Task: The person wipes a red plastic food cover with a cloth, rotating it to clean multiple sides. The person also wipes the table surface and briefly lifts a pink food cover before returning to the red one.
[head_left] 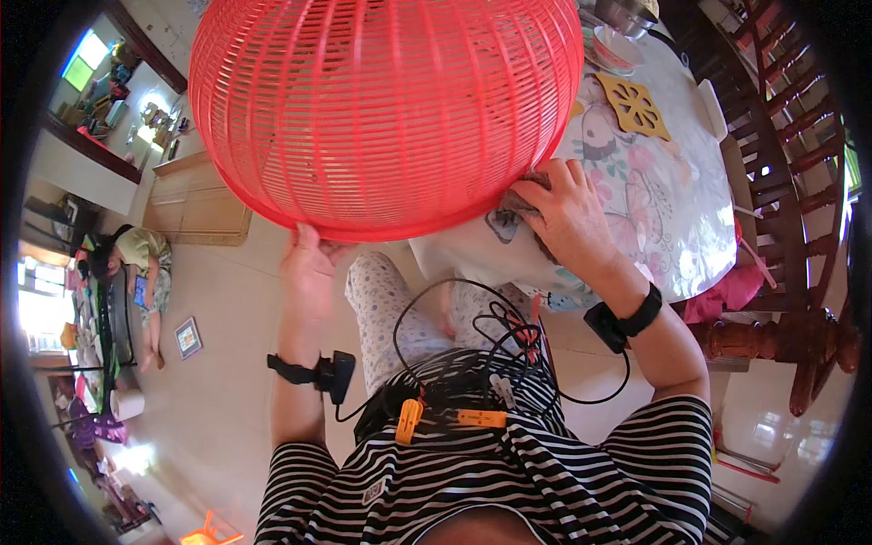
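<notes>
A large red slatted plastic food cover (391, 118), dome-shaped, fills the upper middle of the view, its rim curving toward me. My left hand (309, 263) grips the near rim at its left, thumb on top and fingers partly hidden beneath. At the right part of the rim, my right hand (574, 213) is closed on a bunched greyish-brown cloth (525, 195), which touches or lies very close to the rim. Under the right hand is the table (663, 245), covered with a clear, flower-patterned sheet.
A yellow cut-out trivet (633, 104) lies on the table near a bowl (618, 50) and a metal pot (627, 14). Wooden railings (799, 163) stand at right. Black cables (490, 318) hang before my lap. Far left, a person (145, 272) sits near flattened cardboard (195, 202).
</notes>
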`<action>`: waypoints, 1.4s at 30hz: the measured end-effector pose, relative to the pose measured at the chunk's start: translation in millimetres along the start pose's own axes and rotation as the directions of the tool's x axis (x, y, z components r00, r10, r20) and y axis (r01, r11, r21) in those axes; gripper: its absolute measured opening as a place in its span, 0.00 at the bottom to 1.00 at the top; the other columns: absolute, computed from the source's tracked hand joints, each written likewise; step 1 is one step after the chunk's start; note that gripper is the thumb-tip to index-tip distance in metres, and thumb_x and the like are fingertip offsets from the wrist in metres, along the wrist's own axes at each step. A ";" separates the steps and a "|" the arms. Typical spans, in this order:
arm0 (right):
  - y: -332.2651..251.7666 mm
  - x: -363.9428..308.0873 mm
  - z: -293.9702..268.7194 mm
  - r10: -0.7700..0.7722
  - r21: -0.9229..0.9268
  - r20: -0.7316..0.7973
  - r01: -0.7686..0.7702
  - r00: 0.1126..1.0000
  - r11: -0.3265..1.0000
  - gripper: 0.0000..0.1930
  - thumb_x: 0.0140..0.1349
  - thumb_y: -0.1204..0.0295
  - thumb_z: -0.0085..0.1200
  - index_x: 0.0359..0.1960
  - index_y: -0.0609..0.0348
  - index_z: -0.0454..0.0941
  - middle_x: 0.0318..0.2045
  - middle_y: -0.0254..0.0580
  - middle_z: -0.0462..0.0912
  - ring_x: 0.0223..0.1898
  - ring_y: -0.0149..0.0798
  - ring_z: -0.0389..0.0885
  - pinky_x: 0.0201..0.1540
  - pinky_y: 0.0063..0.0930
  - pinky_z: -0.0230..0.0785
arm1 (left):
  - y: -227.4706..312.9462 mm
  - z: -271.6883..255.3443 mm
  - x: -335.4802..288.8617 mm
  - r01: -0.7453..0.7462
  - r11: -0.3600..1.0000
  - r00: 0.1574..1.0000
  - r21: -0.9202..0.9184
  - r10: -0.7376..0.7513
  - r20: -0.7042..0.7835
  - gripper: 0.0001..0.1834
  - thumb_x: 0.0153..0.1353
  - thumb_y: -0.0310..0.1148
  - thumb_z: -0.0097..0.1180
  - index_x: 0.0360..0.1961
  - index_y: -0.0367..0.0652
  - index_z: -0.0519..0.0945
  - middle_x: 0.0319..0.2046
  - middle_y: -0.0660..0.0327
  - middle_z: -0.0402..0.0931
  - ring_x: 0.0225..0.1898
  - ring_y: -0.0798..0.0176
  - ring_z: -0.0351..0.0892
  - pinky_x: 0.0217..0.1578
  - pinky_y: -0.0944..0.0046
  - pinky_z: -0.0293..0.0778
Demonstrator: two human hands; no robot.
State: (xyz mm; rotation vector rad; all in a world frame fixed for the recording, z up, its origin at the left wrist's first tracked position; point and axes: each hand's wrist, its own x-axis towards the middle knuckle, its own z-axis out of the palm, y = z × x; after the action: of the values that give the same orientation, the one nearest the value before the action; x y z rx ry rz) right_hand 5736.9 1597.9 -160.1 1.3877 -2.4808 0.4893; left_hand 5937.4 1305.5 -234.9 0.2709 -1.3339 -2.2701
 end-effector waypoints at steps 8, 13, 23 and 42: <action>0.6 0.4 4.8 -0.002 0.024 -0.027 0.003 1.000 1.000 0.19 0.47 0.73 0.67 0.44 0.50 0.85 0.46 0.41 0.74 0.50 0.50 0.72 0.54 0.45 0.70 | 14.4 -58.3 41.3 -0.077 0.991 0.955 -0.109 0.042 -0.295 0.28 0.74 0.52 0.46 0.67 0.47 0.68 0.62 0.61 0.74 0.61 0.61 0.74 0.61 0.54 0.71; -2.8 1.7 3.5 0.008 0.024 -0.009 -0.007 1.000 1.000 0.19 0.47 0.73 0.67 0.44 0.50 0.85 0.46 0.41 0.74 0.51 0.50 0.72 0.53 0.46 0.70 | -16.0 17.4 3.6 0.063 0.960 0.996 -0.274 -0.042 0.081 0.28 0.76 0.51 0.44 0.68 0.47 0.66 0.62 0.60 0.73 0.61 0.58 0.74 0.61 0.54 0.71; -2.7 -0.4 0.2 0.023 0.021 0.001 -0.023 1.000 1.000 0.19 0.48 0.77 0.65 0.45 0.52 0.84 0.47 0.42 0.75 0.51 0.51 0.73 0.54 0.45 0.71 | 8.2 -2.4 10.9 -0.012 0.999 0.999 -0.047 0.010 -0.046 0.25 0.76 0.50 0.43 0.65 0.47 0.69 0.60 0.59 0.76 0.58 0.56 0.78 0.58 0.50 0.77; 3.2 20.9 -31.0 0.659 0.810 -0.170 -0.277 0.733 0.517 0.13 0.64 0.67 0.61 0.42 0.66 0.81 0.39 0.49 0.76 0.41 0.45 0.77 0.47 0.34 0.68 | 12.5 32.5 -4.0 0.065 0.997 0.986 -0.034 -0.069 -0.149 0.18 0.73 0.39 0.54 0.60 0.47 0.72 0.54 0.60 0.80 0.51 0.58 0.83 0.52 0.51 0.82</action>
State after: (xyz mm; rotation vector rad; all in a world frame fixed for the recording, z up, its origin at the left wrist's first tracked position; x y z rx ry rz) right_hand 5725.2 1596.0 -124.5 0.5241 -2.2573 1.9108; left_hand 5931.6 1327.3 -208.1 0.4733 -1.2313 -2.2726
